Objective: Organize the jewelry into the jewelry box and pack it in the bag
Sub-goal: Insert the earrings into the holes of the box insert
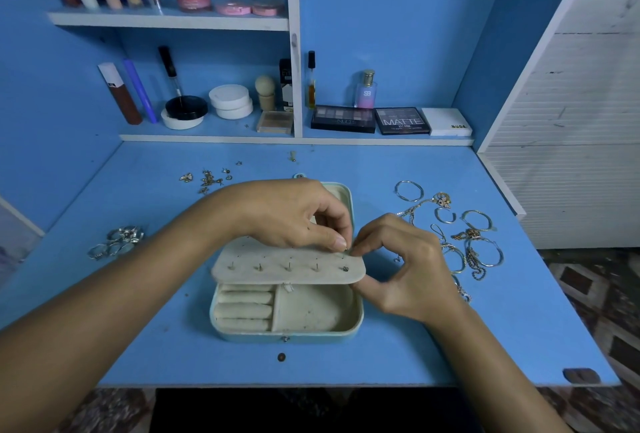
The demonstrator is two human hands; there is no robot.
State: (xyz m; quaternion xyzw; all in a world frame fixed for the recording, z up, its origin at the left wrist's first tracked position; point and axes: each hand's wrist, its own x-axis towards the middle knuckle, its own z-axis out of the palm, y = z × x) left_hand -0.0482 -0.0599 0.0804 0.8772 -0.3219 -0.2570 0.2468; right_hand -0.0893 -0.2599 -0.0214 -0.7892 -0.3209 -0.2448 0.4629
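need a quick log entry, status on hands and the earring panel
Left hand and right hand pinching an earring at the jewelry box's earring panel. Loose earrings wait behind.

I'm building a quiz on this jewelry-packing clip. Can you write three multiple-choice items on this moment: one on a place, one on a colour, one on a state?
1. Where do the rings lie?
A. left of the jewelry box
B. inside it
C. on the shelf

2. What colour is the desk?
A. white
B. blue
C. brown

3. How is the jewelry box?
A. closed
B. in a bag
C. open, with its earring panel raised

Answers:
1 A, they sit on the desk near the left forearm.
2 B, its top is blue.
3 C, the ring rolls show below the panel, where the left hand and right hand pinch a small piece.
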